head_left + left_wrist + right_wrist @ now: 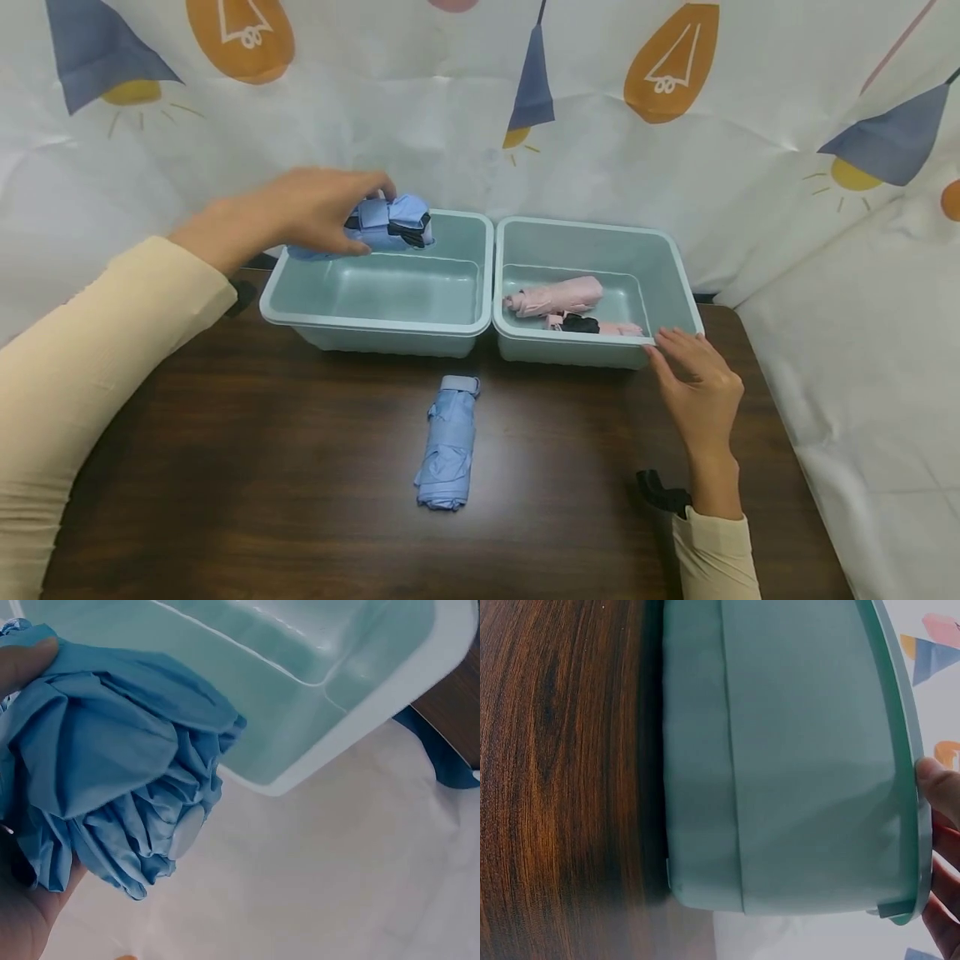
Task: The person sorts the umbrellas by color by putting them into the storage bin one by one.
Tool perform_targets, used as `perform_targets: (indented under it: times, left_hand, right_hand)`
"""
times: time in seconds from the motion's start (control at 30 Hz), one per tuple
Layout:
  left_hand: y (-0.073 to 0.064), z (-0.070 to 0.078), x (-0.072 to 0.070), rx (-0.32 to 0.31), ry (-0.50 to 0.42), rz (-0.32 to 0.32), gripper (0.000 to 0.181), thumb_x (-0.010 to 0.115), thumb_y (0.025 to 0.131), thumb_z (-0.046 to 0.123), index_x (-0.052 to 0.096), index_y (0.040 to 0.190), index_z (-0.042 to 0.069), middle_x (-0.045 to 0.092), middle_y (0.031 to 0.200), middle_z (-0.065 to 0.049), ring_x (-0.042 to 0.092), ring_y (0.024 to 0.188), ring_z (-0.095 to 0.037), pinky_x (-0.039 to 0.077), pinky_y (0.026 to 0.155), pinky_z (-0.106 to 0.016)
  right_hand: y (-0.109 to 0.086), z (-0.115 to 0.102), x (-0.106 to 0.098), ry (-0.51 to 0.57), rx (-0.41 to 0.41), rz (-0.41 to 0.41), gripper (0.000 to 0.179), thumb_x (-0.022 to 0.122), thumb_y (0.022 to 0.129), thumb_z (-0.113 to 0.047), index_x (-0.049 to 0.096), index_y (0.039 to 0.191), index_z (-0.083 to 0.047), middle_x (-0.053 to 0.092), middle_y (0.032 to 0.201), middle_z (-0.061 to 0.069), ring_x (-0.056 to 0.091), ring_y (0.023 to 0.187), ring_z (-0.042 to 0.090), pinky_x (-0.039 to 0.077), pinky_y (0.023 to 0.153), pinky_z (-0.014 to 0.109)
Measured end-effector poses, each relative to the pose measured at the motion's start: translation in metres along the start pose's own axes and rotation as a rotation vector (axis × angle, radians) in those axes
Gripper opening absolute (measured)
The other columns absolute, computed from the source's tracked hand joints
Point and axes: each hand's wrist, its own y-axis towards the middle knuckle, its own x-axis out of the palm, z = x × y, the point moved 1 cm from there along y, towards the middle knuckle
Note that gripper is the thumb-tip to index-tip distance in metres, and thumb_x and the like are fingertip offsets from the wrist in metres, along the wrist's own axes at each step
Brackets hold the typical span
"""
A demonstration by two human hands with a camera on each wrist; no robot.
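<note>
My left hand grips a folded blue umbrella with a dark strap, held over the left rim of the left green bin. In the left wrist view the gathered cloth end of this blue umbrella fills the palm, with the bin's corner beyond it. My right hand pinches the front right rim of the right green bin, thumb outside and fingers over the edge. Inside that bin lie a pink umbrella and a second pink one with a black part, partly hidden by the front wall.
Another folded blue umbrella lies on the dark wooden table in front of the bins, its handle end toward them. The two bins stand side by side against a white patterned cloth hanging behind and to the right.
</note>
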Motion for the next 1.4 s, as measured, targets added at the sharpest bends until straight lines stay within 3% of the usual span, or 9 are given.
perform_targets:
  times: [0.3, 0.47, 0.73, 1.1, 1.4]
  left_hand:
    - [-0.003, -0.005, 0.001, -0.029, 0.098, 0.039, 0.068, 0.078, 0.094, 0.025, 0.049, 0.153, 0.009, 0.053, 0.154, -0.028, 0.050, 0.138, -0.051, 0.040, 0.115, -0.074]
    - [-0.010, -0.009, 0.003, -0.032, 0.092, 0.039, 0.066, 0.076, 0.094, 0.029, 0.052, 0.151, 0.008, 0.056, 0.149, -0.029, 0.054, 0.133, -0.051, 0.045, 0.110, -0.073]
    - [-0.016, -0.013, 0.005, -0.045, 0.074, 0.050, 0.062, 0.072, 0.097, 0.031, 0.053, 0.151, 0.007, 0.057, 0.148, -0.029, 0.056, 0.131, -0.050, 0.047, 0.108, -0.073]
    - [-0.029, -0.005, 0.005, -0.035, 0.038, 0.083, 0.059, 0.070, 0.099, 0.034, 0.055, 0.151, 0.010, 0.062, 0.145, -0.027, 0.061, 0.128, -0.047, 0.051, 0.105, -0.070]
    - [-0.039, 0.014, 0.005, -0.058, 0.026, 0.126, 0.057, 0.067, 0.100, 0.037, 0.056, 0.149, 0.009, 0.064, 0.144, -0.026, 0.064, 0.125, -0.044, 0.055, 0.102, -0.066]
  right_hand:
    - [0.000, -0.002, -0.001, -0.021, -0.004, -0.027, 0.029, 0.090, 0.081, -0.003, 0.083, 0.109, -0.002, 0.081, 0.108, 0.021, 0.078, 0.100, 0.044, 0.050, 0.119, 0.036]
    - [0.001, -0.002, -0.002, -0.027, -0.016, -0.012, 0.030, 0.091, 0.081, -0.003, 0.083, 0.109, -0.003, 0.082, 0.107, 0.020, 0.078, 0.099, 0.044, 0.052, 0.118, 0.041]
    - [-0.001, -0.002, -0.001, -0.010, -0.007, 0.004, 0.031, 0.092, 0.076, 0.001, 0.083, 0.106, 0.000, 0.081, 0.105, 0.022, 0.078, 0.100, 0.042, 0.048, 0.120, 0.031]
    - [0.000, -0.002, -0.001, -0.019, -0.009, -0.011, 0.031, 0.091, 0.078, 0.000, 0.083, 0.108, -0.001, 0.081, 0.106, 0.021, 0.079, 0.100, 0.042, 0.051, 0.117, 0.044]
    - [0.000, -0.003, -0.001, -0.018, -0.006, -0.005, 0.031, 0.092, 0.076, 0.002, 0.083, 0.106, 0.000, 0.081, 0.105, 0.022, 0.078, 0.098, 0.043, 0.044, 0.120, 0.020]
